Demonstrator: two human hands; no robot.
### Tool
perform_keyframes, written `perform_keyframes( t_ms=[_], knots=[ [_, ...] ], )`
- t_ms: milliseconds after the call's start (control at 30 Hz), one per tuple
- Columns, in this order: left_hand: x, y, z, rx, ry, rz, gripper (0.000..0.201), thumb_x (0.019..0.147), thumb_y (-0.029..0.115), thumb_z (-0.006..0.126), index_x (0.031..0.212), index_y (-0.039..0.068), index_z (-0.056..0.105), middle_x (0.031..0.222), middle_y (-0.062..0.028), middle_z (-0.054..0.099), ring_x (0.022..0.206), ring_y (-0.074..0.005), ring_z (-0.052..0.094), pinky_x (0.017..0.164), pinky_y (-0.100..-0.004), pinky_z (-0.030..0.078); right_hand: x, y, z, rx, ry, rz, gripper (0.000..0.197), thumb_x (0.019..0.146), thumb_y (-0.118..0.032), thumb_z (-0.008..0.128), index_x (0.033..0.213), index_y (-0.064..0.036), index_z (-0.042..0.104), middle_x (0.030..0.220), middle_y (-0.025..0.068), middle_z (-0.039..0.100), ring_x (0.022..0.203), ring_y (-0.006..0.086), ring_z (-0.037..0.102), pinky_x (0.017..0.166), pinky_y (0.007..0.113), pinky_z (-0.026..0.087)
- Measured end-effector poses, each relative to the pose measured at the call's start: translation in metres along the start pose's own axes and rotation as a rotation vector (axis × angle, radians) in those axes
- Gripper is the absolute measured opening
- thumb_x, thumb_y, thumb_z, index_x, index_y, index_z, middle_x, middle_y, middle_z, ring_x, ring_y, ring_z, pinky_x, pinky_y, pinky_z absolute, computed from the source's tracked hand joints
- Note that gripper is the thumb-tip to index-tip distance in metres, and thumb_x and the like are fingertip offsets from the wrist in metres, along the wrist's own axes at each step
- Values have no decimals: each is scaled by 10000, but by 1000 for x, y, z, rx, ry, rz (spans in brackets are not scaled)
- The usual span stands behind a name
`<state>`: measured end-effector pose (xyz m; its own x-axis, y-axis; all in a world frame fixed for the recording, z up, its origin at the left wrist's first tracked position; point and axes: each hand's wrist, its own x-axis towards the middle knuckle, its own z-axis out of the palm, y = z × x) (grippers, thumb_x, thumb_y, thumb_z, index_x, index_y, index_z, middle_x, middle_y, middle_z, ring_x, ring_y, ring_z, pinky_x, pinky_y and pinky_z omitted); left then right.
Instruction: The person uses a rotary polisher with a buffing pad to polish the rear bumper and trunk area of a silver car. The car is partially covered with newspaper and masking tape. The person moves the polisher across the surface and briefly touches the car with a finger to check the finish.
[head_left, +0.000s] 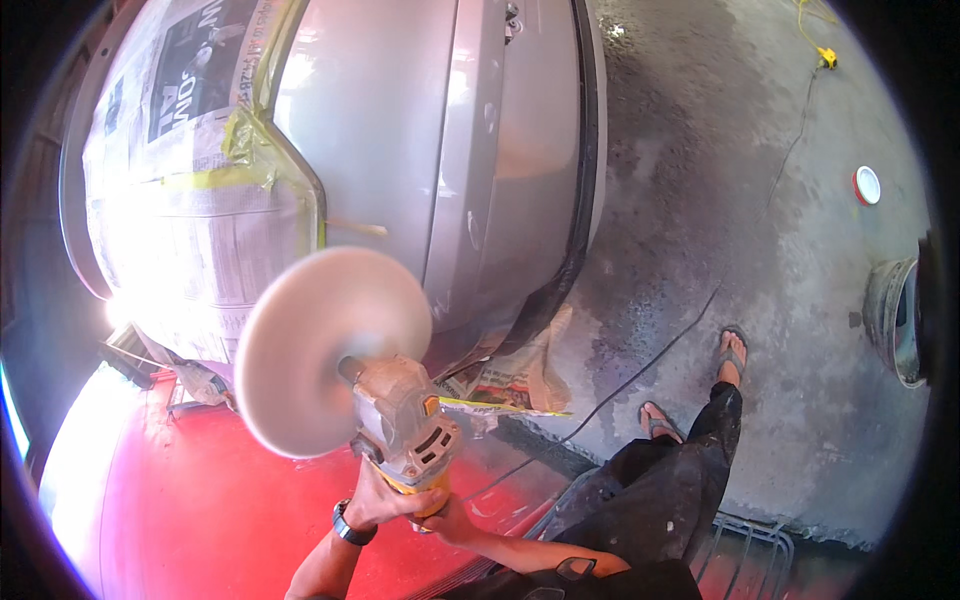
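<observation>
Both my hands are wrapped around the yellow and grey body of a power polisher (400, 412). My left hand (374, 497), with a watch on its wrist, grips it near the head. Closed around the handle end is my right hand (453, 520), partly hidden by the tool. A large round whitish pad (290, 350) on the polisher looks smeared, as if spinning. Behind it stands a silver car body (370, 130); whether the pad touches it I cannot tell. Newspaper (200, 240) held by yellow masking tape (255, 150) covers the car's glass.
A red painted panel (200, 490) lies below the polisher. Across the stained concrete floor (780, 300) a dark cord (650, 360) runs to a yellow connector (826, 58). A bucket (890, 320), a red-rimmed white lid or dish (867, 186) and a metal rack (745, 550) are at the right.
</observation>
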<state>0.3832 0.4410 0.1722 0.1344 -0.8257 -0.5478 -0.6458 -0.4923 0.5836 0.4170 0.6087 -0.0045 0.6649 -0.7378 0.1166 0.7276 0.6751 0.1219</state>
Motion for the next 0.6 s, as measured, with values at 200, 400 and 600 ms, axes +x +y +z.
perform_keyframes(
  t_ms=[200,400,600],
  knots=[
    [-17,17,-27,217,-4,-25,860,697,150,946,1422,-30,519,1350,-123,644,1200,-219,634,1029,-391,531,31,-9,24,78,-101,-90,681,791,-508,896,1197,-25,640,1047,17,698,944,120,655,812,300,540],
    [-31,19,-31,203,51,-42,838,697,193,953,1401,-6,544,1320,-118,656,1196,-227,637,1027,-408,539,49,-8,29,5,-72,-206,621,815,-402,878,1230,-13,628,1077,25,697,972,129,659,840,306,544],
    [-7,-2,-7,82,63,-2,653,676,177,944,1234,13,646,1180,-82,714,1064,-164,673,919,-338,570,27,5,17,30,102,-209,503,836,-286,839,1209,-20,633,1064,33,695,973,132,663,837,307,546]
  ],
)
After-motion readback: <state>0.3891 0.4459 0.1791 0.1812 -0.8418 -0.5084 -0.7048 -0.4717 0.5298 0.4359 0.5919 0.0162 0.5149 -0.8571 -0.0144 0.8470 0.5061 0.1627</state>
